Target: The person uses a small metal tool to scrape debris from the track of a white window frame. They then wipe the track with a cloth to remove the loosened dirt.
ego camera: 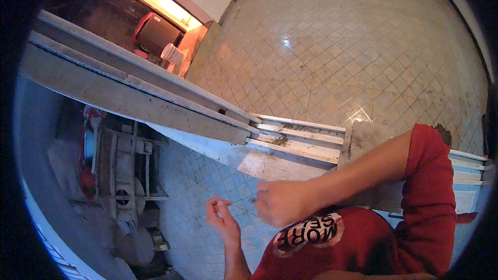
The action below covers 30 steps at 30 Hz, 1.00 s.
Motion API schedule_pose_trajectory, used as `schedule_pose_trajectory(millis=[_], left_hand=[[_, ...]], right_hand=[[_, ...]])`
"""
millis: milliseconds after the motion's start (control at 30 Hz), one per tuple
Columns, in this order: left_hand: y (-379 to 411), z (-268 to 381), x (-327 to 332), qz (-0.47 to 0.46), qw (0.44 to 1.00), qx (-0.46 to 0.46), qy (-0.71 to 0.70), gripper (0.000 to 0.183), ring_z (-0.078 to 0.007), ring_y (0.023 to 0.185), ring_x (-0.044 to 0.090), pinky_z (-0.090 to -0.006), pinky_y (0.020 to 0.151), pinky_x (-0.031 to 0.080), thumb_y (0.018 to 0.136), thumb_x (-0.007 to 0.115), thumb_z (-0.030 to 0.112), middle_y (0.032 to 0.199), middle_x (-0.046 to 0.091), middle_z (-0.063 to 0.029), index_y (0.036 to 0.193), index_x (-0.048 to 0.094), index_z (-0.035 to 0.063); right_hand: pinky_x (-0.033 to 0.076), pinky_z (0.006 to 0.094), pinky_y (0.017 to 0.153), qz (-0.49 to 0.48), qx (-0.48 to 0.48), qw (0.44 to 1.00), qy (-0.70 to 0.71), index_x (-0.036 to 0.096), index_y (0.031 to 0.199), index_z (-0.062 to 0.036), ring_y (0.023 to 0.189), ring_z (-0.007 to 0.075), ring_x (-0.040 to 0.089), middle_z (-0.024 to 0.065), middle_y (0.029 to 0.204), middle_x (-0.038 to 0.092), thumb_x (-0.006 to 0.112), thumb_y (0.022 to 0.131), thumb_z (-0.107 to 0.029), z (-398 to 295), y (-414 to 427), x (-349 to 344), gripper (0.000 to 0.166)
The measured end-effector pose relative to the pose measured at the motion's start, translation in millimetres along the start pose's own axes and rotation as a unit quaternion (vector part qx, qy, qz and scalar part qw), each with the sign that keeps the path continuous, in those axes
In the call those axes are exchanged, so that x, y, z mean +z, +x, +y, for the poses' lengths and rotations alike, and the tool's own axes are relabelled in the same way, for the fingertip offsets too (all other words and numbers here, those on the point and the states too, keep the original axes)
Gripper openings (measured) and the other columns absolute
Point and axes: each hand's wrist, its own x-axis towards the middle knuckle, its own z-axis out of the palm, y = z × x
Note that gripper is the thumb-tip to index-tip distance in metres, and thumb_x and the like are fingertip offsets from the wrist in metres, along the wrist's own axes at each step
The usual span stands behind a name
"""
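Note:
My left hand [222,217] is raised in front of my shirt, its fingers half curled and somewhat apart. I see no object in it. Just to its right, my right hand [286,202] is loosely bent and blurred, with the forearm reaching across my chest from the right. A small dark spot shows by its fingertips; whether it is something held cannot be told. The hands are apart from each other. Beyond them is a white sliding-frame track [299,136] with dark dirt in its grooves.
A pale frame rail [136,89] runs to the upper left. Diamond-laid floor tiles [330,54] spread beyond the track, and bluish tiles [194,186] lie below my hands. At left stands a metal-framed piece of equipment [124,186]. A white bucket [171,52] sits near a lit opening.

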Motion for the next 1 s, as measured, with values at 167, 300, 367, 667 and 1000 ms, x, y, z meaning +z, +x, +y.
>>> schedule_pose_trajectory(millis=[167, 300, 367, 667, 1000], left_hand=[[15.2, 3.6, 15.6, 0.06, 0.988, 0.131, 0.049, 0.025, -0.0289, 0.105, 0.055, -0.0369, 0.092, 0.042, 0.085, 0.053, 0.003, 0.113, 0.057, -0.0181, 0.109, 0.053, -0.0028], [45.4, 77.9, 68.9, -0.137, 0.955, 0.254, -0.068, 0.028, -0.0359, 0.112, 0.051, -0.0409, 0.101, 0.036, 0.085, 0.051, 0.005, 0.118, 0.054, -0.0217, 0.112, 0.051, -0.0036], [62.6, 94.0, 96.7, -0.181, 0.943, 0.276, -0.045, 0.028, -0.0385, 0.111, 0.05, -0.0435, 0.102, 0.034, 0.087, 0.049, 0.008, 0.116, 0.053, -0.0228, 0.113, 0.05, -0.0043], [85.9, 85.0, 151.0, -0.22, 0.911, 0.343, 0.067, 0.035, -0.043, 0.098, 0.05, -0.0512, 0.103, 0.029, 0.093, 0.04, 0.027, 0.1, 0.054, -0.0236, 0.103, 0.051, -0.005], [83.1, 92.6, 152.3, -0.283, 0.911, 0.301, -0.019, 0.049, -0.045, 0.102, 0.05, -0.0492, 0.099, 0.033, 0.096, 0.029, 0.036, 0.101, 0.056, -0.0249, 0.106, 0.052, -0.0061]], right_hand=[[0.041, 0.0372, 0.063, -0.011, 0.132, 0.99, -0.046, 0.054, 0.076, -0.0033, 0.067, 0.0232, 0.052, 0.0087, 0.074, 0.049, 0.058, 0.064, -0.019, 19.1, -44.1, -73.4, 0.021], [0.042, 0.0386, 0.065, -0.027, 0.222, 0.969, -0.108, 0.051, 0.073, -0.0042, 0.067, 0.024, 0.053, 0.0085, 0.073, 0.05, 0.057, 0.067, -0.019, 20.8, -98.1, -119.1, 0.018], [0.041, 0.038, 0.065, -0.06, 0.251, 0.957, -0.129, 0.052, 0.074, -0.0037, 0.067, 0.0238, 0.053, 0.0082, 0.072, 0.05, 0.057, 0.066, -0.018, 15.8, -112.9, -120.3, 0.017], [0.041, 0.0359, 0.064, -0.099, 0.28, 0.947, -0.126, 0.058, 0.072, -0.0038, 0.065, 0.022, 0.055, 0.0074, 0.068, 0.052, 0.057, 0.067, -0.018, 11.7, -123.3, -115.2, 0.015], [0.04, 0.0357, 0.067, -0.167, 0.259, 0.947, -0.094, 0.059, 0.076, -0.0004, 0.067, 0.0219, 0.055, 0.0078, 0.07, 0.053, 0.056, 0.071, -0.018, 48.9, -88.6, -80.5, 0.018]])
